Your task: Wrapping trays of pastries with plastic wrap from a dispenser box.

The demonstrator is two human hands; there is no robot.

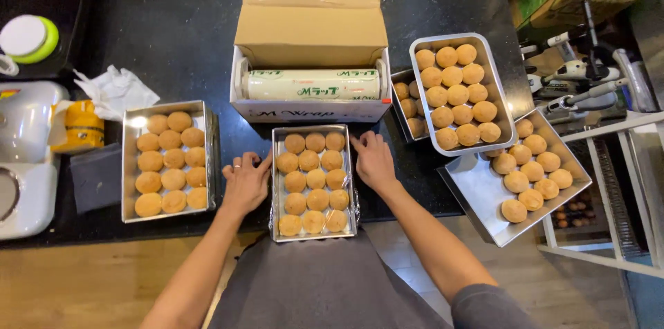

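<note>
A steel tray (275, 184) of round golden buns sits at the near edge of the black counter, covered with clear wrap. My left hand (245, 182) presses flat against its left side, fingers pointing up. My right hand (374, 161) rests along its right side near the far corner. Just beyond the tray stands an open cardboard dispenser box (310, 31) holding a roll of cling film (312, 84).
Another tray of buns (128, 163) lies to the left. On the right, trays of buns (420, 59) are stacked, and one tray (477, 197) overhangs the counter edge. A yellow jar (81, 125), crumpled tissue (117, 90) and a white appliance (21, 156) sit far left.
</note>
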